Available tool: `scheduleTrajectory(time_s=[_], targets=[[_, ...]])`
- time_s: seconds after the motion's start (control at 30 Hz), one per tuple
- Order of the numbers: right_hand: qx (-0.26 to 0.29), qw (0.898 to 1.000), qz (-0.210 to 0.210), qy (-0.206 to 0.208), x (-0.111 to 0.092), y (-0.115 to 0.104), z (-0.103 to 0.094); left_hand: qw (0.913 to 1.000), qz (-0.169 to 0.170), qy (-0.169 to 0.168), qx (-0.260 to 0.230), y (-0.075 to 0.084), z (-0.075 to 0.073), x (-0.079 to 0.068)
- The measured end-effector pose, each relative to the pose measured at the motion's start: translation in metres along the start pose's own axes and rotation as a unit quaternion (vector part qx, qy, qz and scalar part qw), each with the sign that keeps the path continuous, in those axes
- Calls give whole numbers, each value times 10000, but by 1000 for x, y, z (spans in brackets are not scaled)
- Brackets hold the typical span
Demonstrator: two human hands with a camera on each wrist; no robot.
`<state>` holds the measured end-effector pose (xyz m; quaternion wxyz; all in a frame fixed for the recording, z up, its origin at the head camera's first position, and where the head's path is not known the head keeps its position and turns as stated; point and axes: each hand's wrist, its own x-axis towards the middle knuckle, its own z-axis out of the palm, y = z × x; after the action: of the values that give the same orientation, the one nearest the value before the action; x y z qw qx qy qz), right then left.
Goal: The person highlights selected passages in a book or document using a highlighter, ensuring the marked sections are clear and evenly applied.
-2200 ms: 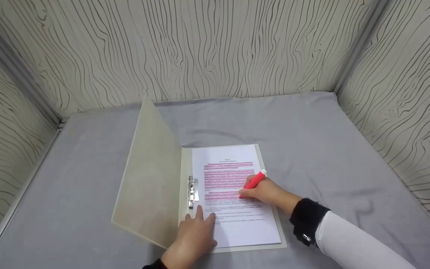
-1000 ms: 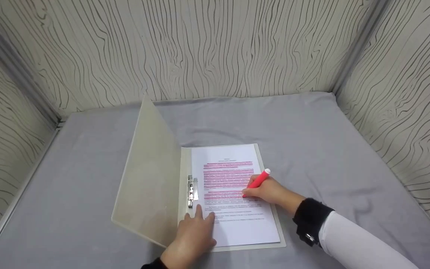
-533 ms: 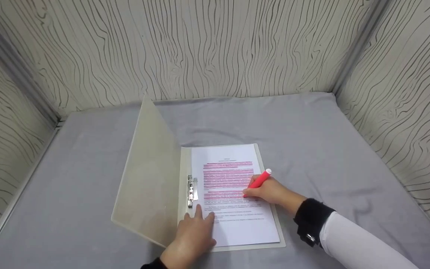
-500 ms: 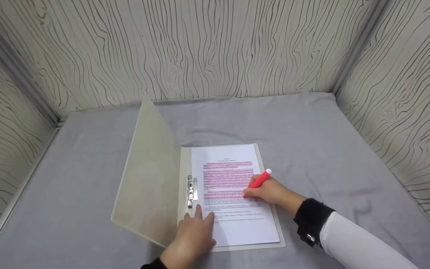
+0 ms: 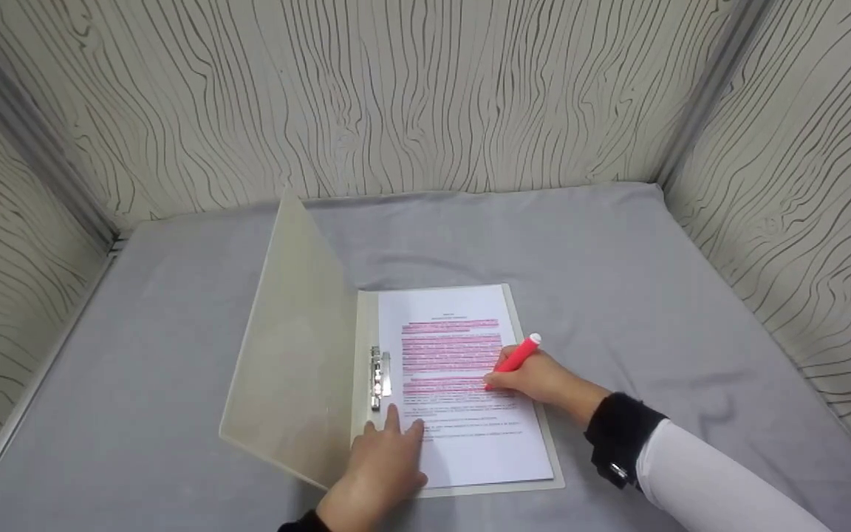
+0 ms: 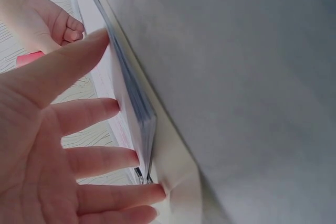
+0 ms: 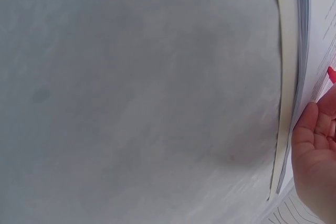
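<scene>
My right hand (image 5: 540, 375) pinches a pink highlighter (image 5: 518, 355), white end up, its tip down on a line of text near the page's right side. The printed page (image 5: 484, 462) tops a stack of sheets in an opened cream folder (image 5: 292, 355). Pink covers the upper paragraphs; the lower lines are plain black. My left hand (image 5: 387, 459) rests with spread fingers on the page's lower left, below the metal clip (image 5: 377, 378). In the left wrist view, the thumb (image 6: 79, 61) lies over the sheets' edge. The right wrist view shows only the highlighter's pink tip (image 7: 331, 74).
The folder's cover stands up on the left, tilted. A grey cloth (image 5: 617, 281) with a few wrinkles covers the table. Wood-patterned panels (image 5: 425, 96) enclose the back and sides, with grey metal posts (image 5: 713, 92) at the corners.
The right hand has slid slightly to the right along the text line with the highlighter, and the pink stroke there reaches further right. The left hand and folder have hardly moved.
</scene>
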<state>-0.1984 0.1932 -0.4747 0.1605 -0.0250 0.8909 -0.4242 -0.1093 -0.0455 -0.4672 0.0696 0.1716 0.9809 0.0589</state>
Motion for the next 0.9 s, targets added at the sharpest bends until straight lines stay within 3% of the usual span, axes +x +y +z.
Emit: scheduleTrajectory(time_s=[0.57,0.9], targets=[[92,9998,156,90,0,2,-1,10000,15,7,66,0,0,1],[32,9997,206,122,0,3,-1,9999,34,40,-144,0,1,0]])
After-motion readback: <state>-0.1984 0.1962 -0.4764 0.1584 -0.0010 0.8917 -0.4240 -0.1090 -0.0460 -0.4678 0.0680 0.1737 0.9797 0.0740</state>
